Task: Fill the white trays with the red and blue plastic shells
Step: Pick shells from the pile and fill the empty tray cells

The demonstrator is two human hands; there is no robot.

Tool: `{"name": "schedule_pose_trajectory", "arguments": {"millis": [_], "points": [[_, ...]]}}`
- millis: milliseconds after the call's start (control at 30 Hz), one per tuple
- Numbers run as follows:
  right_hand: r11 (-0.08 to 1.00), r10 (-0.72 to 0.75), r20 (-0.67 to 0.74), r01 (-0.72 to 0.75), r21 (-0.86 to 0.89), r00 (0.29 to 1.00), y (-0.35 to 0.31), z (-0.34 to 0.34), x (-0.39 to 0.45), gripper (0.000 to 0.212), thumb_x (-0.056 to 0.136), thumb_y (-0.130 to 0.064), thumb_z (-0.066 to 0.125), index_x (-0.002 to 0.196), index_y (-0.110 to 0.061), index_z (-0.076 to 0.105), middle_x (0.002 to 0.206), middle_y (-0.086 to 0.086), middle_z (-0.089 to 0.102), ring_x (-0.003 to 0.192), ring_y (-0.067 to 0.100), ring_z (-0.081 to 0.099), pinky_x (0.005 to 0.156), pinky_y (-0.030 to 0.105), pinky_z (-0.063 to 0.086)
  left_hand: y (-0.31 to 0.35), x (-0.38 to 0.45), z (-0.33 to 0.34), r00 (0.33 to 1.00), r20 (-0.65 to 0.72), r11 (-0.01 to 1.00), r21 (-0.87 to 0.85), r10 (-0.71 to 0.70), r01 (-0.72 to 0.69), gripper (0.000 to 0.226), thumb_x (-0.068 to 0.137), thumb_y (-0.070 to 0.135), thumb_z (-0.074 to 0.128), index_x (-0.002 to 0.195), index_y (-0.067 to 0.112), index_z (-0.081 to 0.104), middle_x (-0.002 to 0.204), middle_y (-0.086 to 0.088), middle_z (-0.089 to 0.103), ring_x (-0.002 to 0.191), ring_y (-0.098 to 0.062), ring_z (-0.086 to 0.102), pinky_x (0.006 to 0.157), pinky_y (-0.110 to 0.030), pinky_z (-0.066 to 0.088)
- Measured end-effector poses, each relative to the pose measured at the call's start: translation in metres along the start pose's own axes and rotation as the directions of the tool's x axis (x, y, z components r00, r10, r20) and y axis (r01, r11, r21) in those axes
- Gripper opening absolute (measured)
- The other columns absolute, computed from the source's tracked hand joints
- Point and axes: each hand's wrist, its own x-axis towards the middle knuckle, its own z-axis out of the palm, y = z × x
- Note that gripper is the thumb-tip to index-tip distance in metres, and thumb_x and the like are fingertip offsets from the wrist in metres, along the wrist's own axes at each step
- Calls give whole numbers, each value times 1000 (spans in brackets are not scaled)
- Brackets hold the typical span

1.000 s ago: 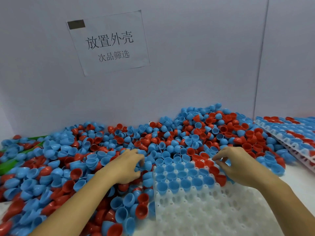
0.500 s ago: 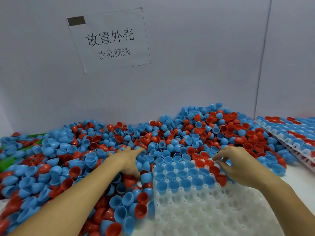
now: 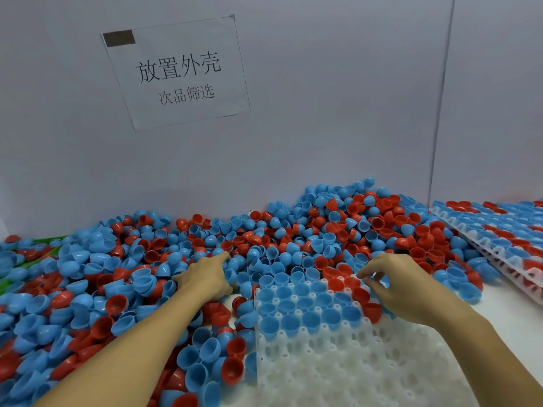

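A grey wall [image 3: 323,127] closes the back of the scene, with a seam running down it at 2 o'clock. One paper sign [image 3: 176,71], flat and tilted a little, hangs on it at 11 o'clock, printed with two lines of Chinese characters and a dark patch of tape at one corner.

Below lies a white bench [image 3: 505,312], bare only at 4 o'clock. A heap of shells [image 3: 123,277], too many to count, spreads from 9 o'clock across to 2 o'clock and piles highest against the wall at 1 o'clock. They are smooth, glossy plastic half-domes in red and blue, some mouth-up, some dome-up. A strip of green shows under them at 9 o'clock.

One tray [image 3: 352,365] sits at 5 o'clock: translucent white, moulded in rows of round cups with small pegs between. Its far rows hold about twenty shells, mostly blue, with several red ones on its right side; the near rows stand bare. More trays [image 3: 499,239], stacked and loaded with shells, lie at 3 o'clock; how many I cannot tell.

Two bare forearms reach in. The left hand [image 3: 208,277] lies on the heap just left of the tray, forefinger stretched out, and whether it holds a shell I cannot tell. The right hand [image 3: 393,289] is over the tray's far right corner, thumb and forefinger close together and the others loosely curled; a shell between them is not clear.
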Motion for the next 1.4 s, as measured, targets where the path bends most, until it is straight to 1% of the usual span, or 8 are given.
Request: {"name": "schedule_pose_trajectory", "arguments": {"millis": [133, 267, 467, 633, 767, 1000, 1167, 1400], "points": [[1000, -7, -3, 7, 6, 1000, 0, 0, 0, 25, 97, -18, 63, 118, -25, 72, 118, -10, 67, 86, -1, 55, 75, 12, 49, -3, -1, -3, 999, -33, 996, -85, 7, -10, 76, 77, 57, 78, 142, 40, 43, 137, -2, 53, 117, -27, 57, 94, -50, 53], [1000, -1, 3, 1, 16, 1000, -3, -1, 0, 26, 97, -18, 63, 120, -25, 71, 119, -9, 67, 91, 1, 56, 78, 14, 50, -7, 2, -9, 996, -82, 943, -332, -23, -6, 72, 78, 38, 81, 142, 31, 48, 118, -1, 61, 99, -22, 60, 86, -39, 55], [1000, 0, 2, 0, 19, 1000, -5, -3, -2, 26, 98, -17, 62, 121, -25, 71, 120, -9, 65, 93, 2, 55, 80, 16, 50, -15, 13, -25, 957, -217, 639, -768, -195, -44, 49, 83, 28, 78, 128, 25, 58, 119, -7, 58, 102, -25, 56, 82, -35, 48], [1000, -8, 3, 8, 6, 1000, -6, -2, -2, 26, 97, -16, 62, 120, -25, 71, 119, -9, 66, 95, 1, 56, 83, 17, 51, -23, 12, -21, 940, -289, 661, -743, -180, -102, 36, 85, 24, 77, 114, 27, 56, 108, -2, 60, 93, -21, 57, 72, -31, 43], [1000, -16, 6, 16, -3, 1000, -4, 0, -2, 26, 97, -16, 62, 119, -26, 72, 117, -10, 65, 94, 1, 56, 78, 14, 49, -26, 17, -22, 947, -214, 492, -867, -239, -72, 32, 90, 27, 73, 117, 24, 56, 107, -3, 59, 95, -23, 58, 79, -36, 50], [1000, -18, 0, 18, 3, 1000, -4, -1, -1, 25, 97, -17, 62, 117, -27, 72, 115, -12, 64, 94, 0, 55, 82, 16, 50, -28, 18, -30, 953, -57, 257, -966, -299, 23, 25, 90, 27, 68, 111, 17, 59, 91, -9, 62, 78, -21, 58, 64, -33, 48], [1000, -7, -1, 7, 17, 1000, -3, -1, -2, 24, 97, -18, 63, 116, -28, 72, 113, -13, 62, 97, 3, 57, 86, 21, 53, -26, 7, -40, 950, 22, 74, -996, -310, 47, 21, 88, 30, 67, 107, 25, 60, 104, -12, 63, 92, -29, 65, 85, -49, 55], [1000, -14, -3, 14, 21, 1000, 1, 1, -1, 23, 96, -20, 64, 114, -32, 71, 112, -15, 62, 96, 1, 57, 85, 21, 53, -10, -54, -51, 993, 120, -287, -950, 22, 121, 27, 69, 27, 74, 91, 16, 63, 69, -7, 66, 56, -16, 61, 60, -32, 53]]}}
